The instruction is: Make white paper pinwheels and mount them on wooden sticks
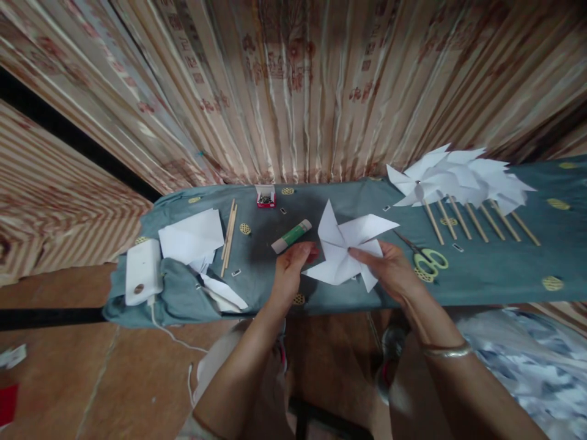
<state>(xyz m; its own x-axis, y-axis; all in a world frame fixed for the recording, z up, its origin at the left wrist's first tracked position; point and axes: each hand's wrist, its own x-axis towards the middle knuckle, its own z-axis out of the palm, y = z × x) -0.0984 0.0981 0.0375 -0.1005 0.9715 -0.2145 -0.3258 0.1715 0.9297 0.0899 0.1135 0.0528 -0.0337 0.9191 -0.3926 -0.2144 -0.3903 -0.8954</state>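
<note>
A white paper pinwheel [345, 247] lies half-raised over the grey-blue cloth of the table [486, 275]. My right hand [389, 272] grips its right side, thumb pressed near the centre. My left hand [290, 269] is curled at its left edge, fingertips pinched by a small red bit that I cannot make out. A green and white glue stick [291, 236] lies just behind my left hand. Green-handled scissors [428, 260] lie right of my right hand.
Several finished white pinwheels on wooden sticks [463, 180] lie at the back right. White paper sheets [192, 235], loose wooden sticks [228, 235], a small red box of pins [265, 197] and a white power bank [143, 271] sit to the left. A striped curtain hangs behind.
</note>
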